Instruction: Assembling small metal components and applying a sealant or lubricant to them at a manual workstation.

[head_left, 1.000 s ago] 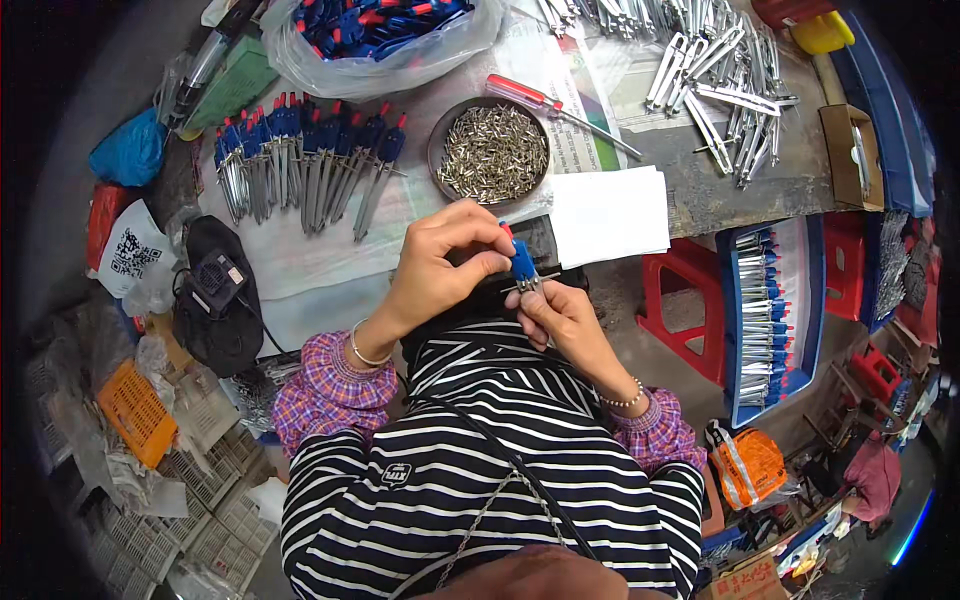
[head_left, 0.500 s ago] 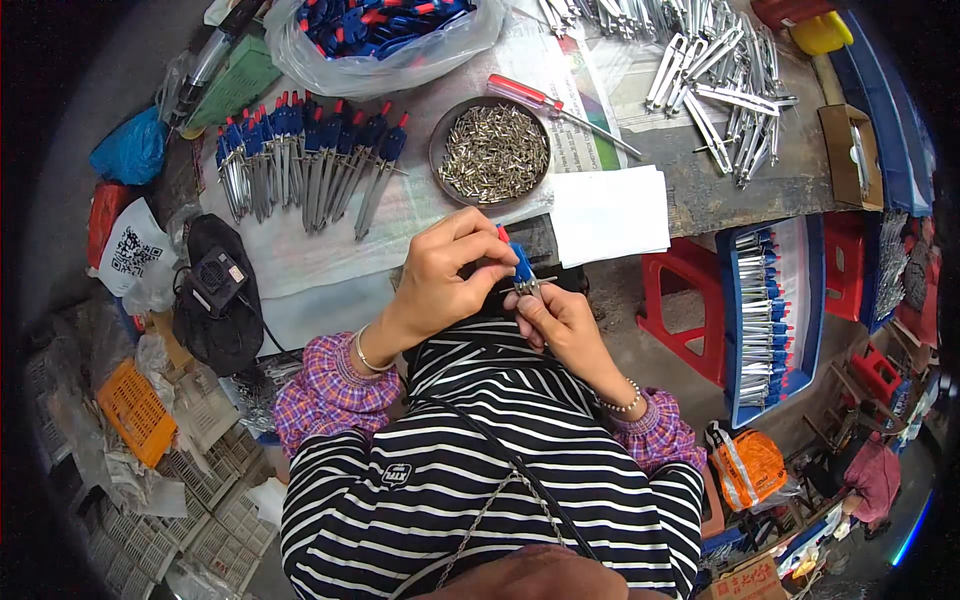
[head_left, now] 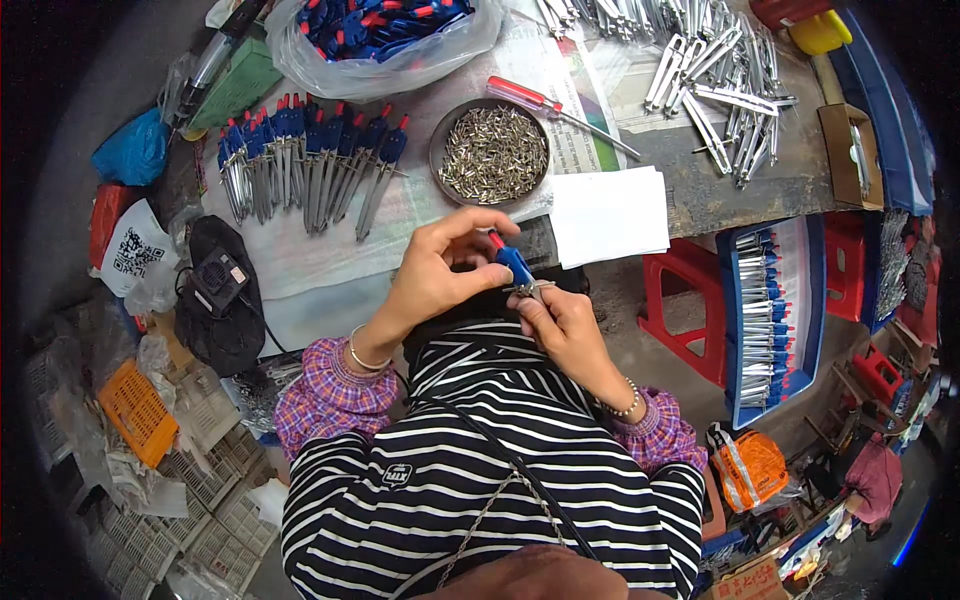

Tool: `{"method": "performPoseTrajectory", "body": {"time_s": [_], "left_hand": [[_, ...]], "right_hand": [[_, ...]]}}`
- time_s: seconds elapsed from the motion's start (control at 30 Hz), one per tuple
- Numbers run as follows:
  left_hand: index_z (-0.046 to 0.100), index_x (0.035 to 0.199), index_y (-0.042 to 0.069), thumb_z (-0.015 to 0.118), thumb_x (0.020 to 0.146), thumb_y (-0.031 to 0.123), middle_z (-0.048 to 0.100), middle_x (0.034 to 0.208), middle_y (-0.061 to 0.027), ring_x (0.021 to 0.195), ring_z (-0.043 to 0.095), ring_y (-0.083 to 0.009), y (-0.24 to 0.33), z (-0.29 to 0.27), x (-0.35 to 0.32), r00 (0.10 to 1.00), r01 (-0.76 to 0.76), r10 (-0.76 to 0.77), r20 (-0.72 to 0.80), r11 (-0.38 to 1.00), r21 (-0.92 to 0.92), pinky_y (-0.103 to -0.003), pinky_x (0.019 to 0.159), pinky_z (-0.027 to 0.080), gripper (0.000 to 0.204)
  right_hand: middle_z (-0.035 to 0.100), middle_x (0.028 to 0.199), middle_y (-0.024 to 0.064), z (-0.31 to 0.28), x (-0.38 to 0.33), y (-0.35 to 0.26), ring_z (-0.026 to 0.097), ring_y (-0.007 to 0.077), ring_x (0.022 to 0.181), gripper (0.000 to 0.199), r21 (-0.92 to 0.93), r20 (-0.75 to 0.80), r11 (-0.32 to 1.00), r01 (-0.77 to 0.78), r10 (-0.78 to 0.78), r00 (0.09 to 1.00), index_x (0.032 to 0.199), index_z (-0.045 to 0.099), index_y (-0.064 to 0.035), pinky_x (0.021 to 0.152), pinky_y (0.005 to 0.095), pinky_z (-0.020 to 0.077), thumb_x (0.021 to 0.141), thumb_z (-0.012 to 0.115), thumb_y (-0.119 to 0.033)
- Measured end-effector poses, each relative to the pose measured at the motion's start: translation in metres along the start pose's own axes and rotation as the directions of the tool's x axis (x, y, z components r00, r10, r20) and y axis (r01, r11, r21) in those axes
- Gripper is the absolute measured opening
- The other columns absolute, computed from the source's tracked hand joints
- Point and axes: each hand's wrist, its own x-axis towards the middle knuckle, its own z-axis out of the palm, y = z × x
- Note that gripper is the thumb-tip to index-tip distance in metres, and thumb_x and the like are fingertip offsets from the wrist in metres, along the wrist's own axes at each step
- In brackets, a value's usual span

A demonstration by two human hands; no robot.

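Before my body, both hands meet at a small tool with a blue body, a red tip and a metal shank (head_left: 515,265). My left hand (head_left: 445,265) lies around the blue body, its thumb against the side and its index finger arched by the red tip. My right hand (head_left: 568,328) is closed on the metal end, thumb on top; most of the shank is hidden under it. Just beyond the hands stands a round dish (head_left: 494,152) of small metal pins. A row of similar blue tools with red tips (head_left: 310,160) lies at the left of the table.
A clear bag (head_left: 390,70) of blue and red parts sits at the back. A red-handled screwdriver (head_left: 560,112) and white paper (head_left: 612,215) lie right of the dish. Metal strips (head_left: 730,95) are heaped at far right. Below stand a red stool (head_left: 685,310) and a blue tray (head_left: 730,330).
My left fingers have loosened and shifted from a pinch on the blue part, with the index finger lifting outward. The tool has tilted slightly left; my right hand keeps its hold.
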Motion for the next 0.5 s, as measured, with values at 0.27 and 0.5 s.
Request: {"method": "performPoseTrajectory", "body": {"time_s": [0.27,0.5], "left_hand": [[0.058,0.099,-0.003,0.067,0.070,-0.007,0.063,0.092,-0.0136,0.088,0.063,-0.0163,-0.0030,-0.0097,0.0003,0.974,0.216,-0.199,0.108,0.960,-0.176,-0.024,0.075,0.053,0.031],[0.059,0.103,-0.003,0.067,0.073,-0.005,0.064,0.093,-0.0110,0.086,0.062,-0.0129,-0.0012,-0.0091,0.0040,0.974,0.198,-0.177,0.140,0.968,-0.154,-0.024,0.076,0.051,0.031]], "right_hand": [[0.055,0.059,0.0065,0.0003,-0.0017,-0.0061,0.052,0.0129,0.051,0.017,-0.059,0.027,0.998,0.014,-0.012,1.000,0.088,0.062,0.0029,0.048,0.0258,0.0401,0.089,0.050,-0.009],[0.056,0.057,0.0058,-0.0032,-0.0008,0.0016,0.052,0.0119,0.048,0.019,0.090,0.068,0.993,-0.070,0.064,0.996,0.088,0.063,0.0029,0.047,0.0256,0.0401,0.089,0.051,-0.011]]}}
